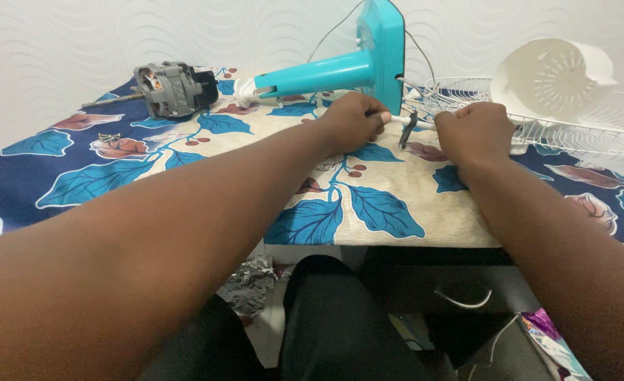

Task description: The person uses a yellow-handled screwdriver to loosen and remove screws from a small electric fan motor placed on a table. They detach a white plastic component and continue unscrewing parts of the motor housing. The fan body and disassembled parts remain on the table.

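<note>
White cable at upper centre of frame, on desk beside teal fan stand | pinched by left hand fingers, gripped in right hand fist | judged light, limp, slippery; best held near dark clip.

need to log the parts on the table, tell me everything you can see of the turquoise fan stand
The turquoise fan stand looks like glossy plastic: a tapering column joined to a flat base. It lies on its side on the leaf-print tablecloth, column pointing left, base standing on edge. A white fitting shows at the column's narrow end. Thin wires run by the base. The left hand sits just in front of it.
</note>
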